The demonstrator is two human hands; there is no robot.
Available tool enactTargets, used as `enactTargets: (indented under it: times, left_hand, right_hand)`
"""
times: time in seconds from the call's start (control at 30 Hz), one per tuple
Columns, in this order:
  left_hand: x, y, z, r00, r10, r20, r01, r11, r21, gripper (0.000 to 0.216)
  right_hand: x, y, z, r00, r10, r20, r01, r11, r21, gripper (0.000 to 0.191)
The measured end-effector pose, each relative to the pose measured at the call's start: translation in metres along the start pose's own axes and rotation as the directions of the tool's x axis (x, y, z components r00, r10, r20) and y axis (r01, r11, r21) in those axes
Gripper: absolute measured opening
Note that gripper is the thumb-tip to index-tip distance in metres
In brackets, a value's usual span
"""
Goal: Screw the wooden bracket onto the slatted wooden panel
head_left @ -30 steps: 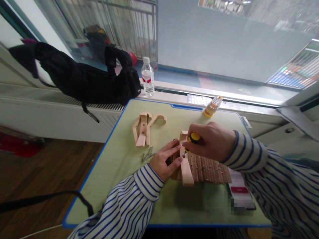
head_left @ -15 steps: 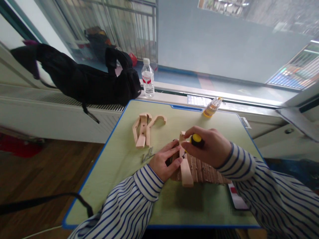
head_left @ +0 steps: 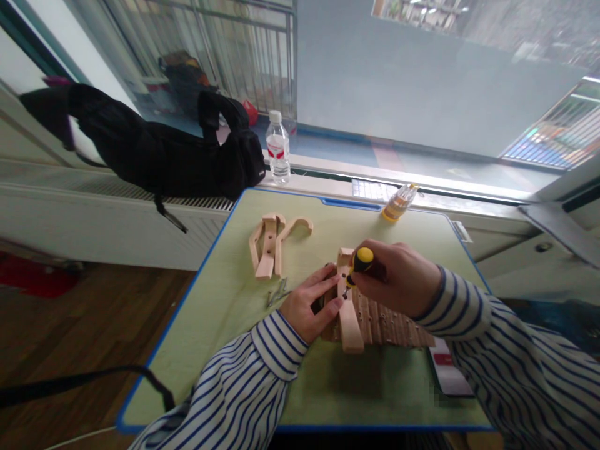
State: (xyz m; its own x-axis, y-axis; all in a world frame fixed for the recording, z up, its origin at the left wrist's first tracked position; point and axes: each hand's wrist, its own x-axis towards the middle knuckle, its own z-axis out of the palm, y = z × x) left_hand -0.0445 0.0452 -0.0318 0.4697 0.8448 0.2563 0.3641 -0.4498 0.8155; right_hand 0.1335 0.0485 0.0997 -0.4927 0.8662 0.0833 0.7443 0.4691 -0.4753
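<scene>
My right hand [head_left: 398,278] is closed around a short yellow-and-black screwdriver [head_left: 364,257]. Its tip meets a hole in a pale wooden hook [head_left: 351,325], which lies across a brown ridged wooden board [head_left: 384,325]. From the left, my left hand [head_left: 304,306] grips the hook, thumb and fingers pressed to its side and the board's end. Left of the hands, several loose screws [head_left: 280,292] lie on the table. Beyond them sit more pale wooden hooks [head_left: 268,247], grouped together, with drilled holes.
The table [head_left: 210,350] has a blue rim. A clear container with yellow ends [head_left: 400,202] stands at its back edge. A phone-like flat object [head_left: 450,369] lies by my right sleeve. On the sill are a water bottle [head_left: 278,150] and a black bag [head_left: 173,156].
My right hand has turned and shifted slightly right on the screwdriver, and the handle now shows more upright. My left hand and the hook stay in place.
</scene>
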Motion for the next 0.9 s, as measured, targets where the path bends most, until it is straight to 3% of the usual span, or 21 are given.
enactTargets:
  times: [0.33, 0.73, 0.9]
  left_hand:
    - [0.0, 0.001, 0.002, 1.0, -0.002, 0.005, 0.002, 1.0, 0.006, 0.046]
    - [0.001, 0.004, 0.001, 1.0, -0.003, 0.009, 0.003, 1.0, 0.007, 0.046]
    - [0.001, 0.004, 0.001, 1.0, -0.002, 0.02, 0.002, 1.0, 0.011, 0.046]
  right_hand:
    - [-0.007, 0.005, 0.008, 0.989, 0.062, -0.138, -0.067, 0.997, -0.031, 0.017]
    - [-0.01, -0.001, 0.014, 0.976, 0.127, -0.178, -0.145, 0.985, -0.096, 0.022]
    - [-0.006, 0.001, 0.014, 0.98, 0.083, -0.182, -0.098, 0.992, -0.075, 0.018]
